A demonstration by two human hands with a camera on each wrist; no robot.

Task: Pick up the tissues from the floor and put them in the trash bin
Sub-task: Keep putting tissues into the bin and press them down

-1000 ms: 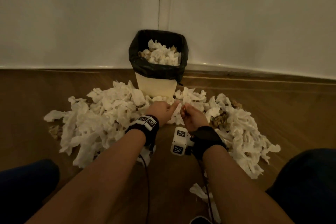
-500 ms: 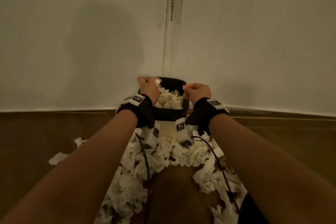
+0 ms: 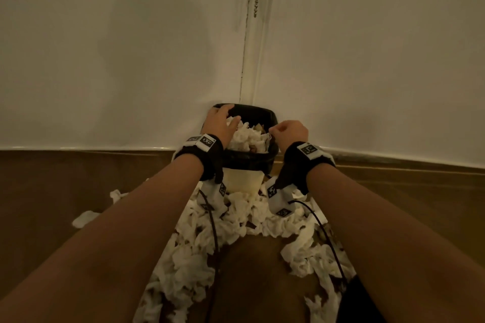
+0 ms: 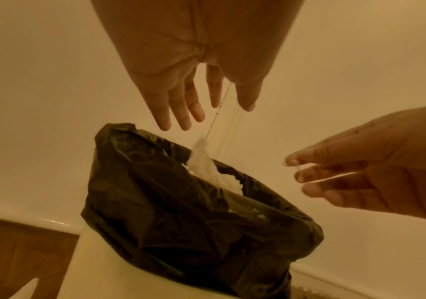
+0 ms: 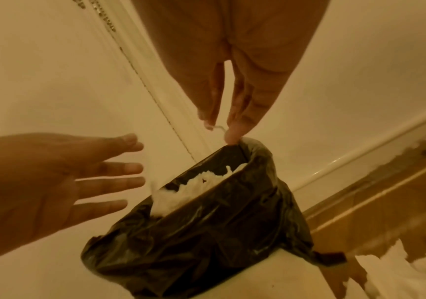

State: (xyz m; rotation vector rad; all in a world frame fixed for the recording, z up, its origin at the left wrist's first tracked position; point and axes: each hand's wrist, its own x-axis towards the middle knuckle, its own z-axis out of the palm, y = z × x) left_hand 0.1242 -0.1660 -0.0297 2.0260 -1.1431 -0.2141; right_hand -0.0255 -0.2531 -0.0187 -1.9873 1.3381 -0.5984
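Both my hands are up over the trash bin (image 3: 244,178), which stands on the floor (image 3: 78,186) against the wall's bottom edge, because that's the drop spot. My left hand (image 3: 220,123) is over the bin's left rim, fingers spread straight and holding nothing; the left wrist view shows them splayed above the black liner (image 4: 181,212) with a tissue (image 4: 203,159) just under the fingertips, falling or sticking up from the heap. My right hand (image 3: 290,132) sits at the right rim. In the head view it looks curled, but the right wrist view shows its fingers (image 5: 235,113) long and close together, tips touching the liner's edge, no tissue between them that I can make out. The bin is heaped with tissues (image 3: 249,137) to the rim. Many more tissues (image 3: 236,220) lie on the floor at the bin's near side and back toward me.

Versus half a second ago: both fists were pinching tissue over the bin; now the left has opened and released. A second ago both hands were down in the floor pile.
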